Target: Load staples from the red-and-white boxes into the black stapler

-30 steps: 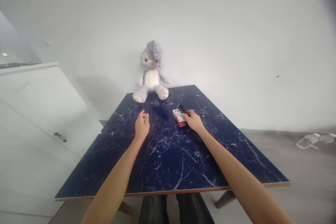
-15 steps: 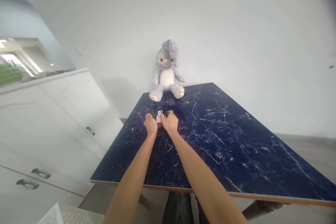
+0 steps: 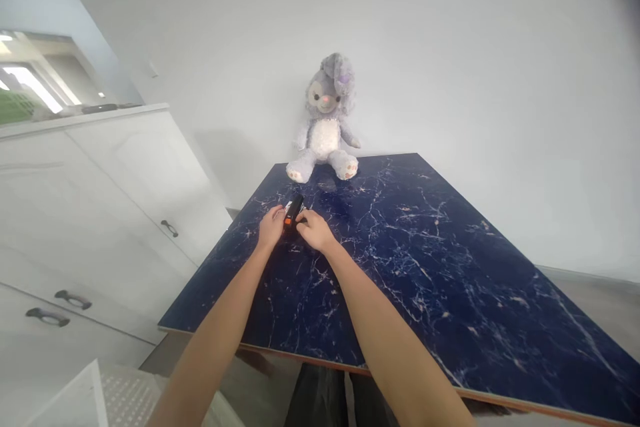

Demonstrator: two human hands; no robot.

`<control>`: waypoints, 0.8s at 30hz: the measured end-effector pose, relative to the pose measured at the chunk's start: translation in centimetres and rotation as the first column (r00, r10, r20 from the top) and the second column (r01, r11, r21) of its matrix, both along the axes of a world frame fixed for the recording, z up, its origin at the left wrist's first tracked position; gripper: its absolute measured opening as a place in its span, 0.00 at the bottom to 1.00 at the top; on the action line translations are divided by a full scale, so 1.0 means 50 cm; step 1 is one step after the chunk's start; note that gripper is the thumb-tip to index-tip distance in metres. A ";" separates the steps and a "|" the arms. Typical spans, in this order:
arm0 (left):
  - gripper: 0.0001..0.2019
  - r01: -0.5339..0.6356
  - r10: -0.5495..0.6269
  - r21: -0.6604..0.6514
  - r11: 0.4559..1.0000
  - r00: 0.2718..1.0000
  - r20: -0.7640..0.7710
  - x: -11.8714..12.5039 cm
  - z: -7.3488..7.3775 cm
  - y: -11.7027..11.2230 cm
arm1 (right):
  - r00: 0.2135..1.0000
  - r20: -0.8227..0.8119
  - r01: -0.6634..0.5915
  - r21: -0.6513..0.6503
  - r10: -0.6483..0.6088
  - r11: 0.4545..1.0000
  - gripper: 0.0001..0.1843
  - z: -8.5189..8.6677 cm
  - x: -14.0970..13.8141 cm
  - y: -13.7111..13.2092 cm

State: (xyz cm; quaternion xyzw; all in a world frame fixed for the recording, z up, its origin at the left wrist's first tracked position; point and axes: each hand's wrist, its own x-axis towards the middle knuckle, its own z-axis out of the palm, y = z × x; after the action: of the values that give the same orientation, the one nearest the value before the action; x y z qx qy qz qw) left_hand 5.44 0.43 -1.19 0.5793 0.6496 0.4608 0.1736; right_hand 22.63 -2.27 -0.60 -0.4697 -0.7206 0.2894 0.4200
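Note:
A slim black object with an orange near end (image 3: 297, 207) lies lengthwise between my hands, above the dark blue table. Its exact kind is hard to make out. Beneath it, a bit of a small white box (image 3: 288, 205) shows, mostly hidden by the black object and my fingers. My left hand (image 3: 271, 225) is closed along the box's left side. From the right, my right hand (image 3: 315, 231) has its fingers curled in against the black object's side; the fingertips are partly hidden.
A grey-lilac plush toy (image 3: 325, 137) sits at the table's back edge against the wall. The marbled blue table (image 3: 425, 280) spreads out to the right. White cabinets (image 3: 100, 213) stand on the left, and a white perforated basket (image 3: 125, 393) is below at lower left.
The black object has tipped from upright to lying along the box, its orange end now showing. Both hands have shifted left in view, and my right hand has drawn back rightward from the box.

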 end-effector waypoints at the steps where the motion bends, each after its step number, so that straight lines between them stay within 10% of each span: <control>1: 0.16 0.005 -0.005 0.002 1.000 1.000 0.004 -0.007 0.003 -0.001 | 0.998 -0.010 -0.058 0.006 0.058 0.998 0.08 -0.002 -0.002 -0.003; 4: 0.17 -0.029 0.028 0.019 0.999 1.000 0.013 -0.022 0.010 -0.010 | 0.995 -0.006 -0.099 0.070 0.100 0.993 0.08 -0.008 -0.007 -0.007; 10: 0.12 -0.125 0.125 0.028 0.992 0.992 -0.012 -0.018 0.015 -0.039 | 0.934 0.157 0.298 0.158 -0.322 0.941 0.22 -0.014 -0.008 0.019; 17: 0.10 -0.094 0.092 0.099 0.991 0.995 0.025 -0.030 0.015 -0.036 | 0.937 0.329 0.080 0.112 -0.113 0.990 0.50 -0.026 -0.010 0.083; 24: 0.10 -0.253 0.236 0.192 0.948 0.966 0.108 -0.072 0.002 0.011 | 0.939 0.310 0.081 0.219 -0.148 0.972 0.26 -0.037 -0.002 0.082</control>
State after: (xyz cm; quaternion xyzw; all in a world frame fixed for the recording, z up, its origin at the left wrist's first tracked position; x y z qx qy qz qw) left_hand 1.84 1.00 -1.08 0.4891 0.6579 0.5667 0.0820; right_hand 22.54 1.82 -2.47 -0.5069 -0.7769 0.1080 0.3576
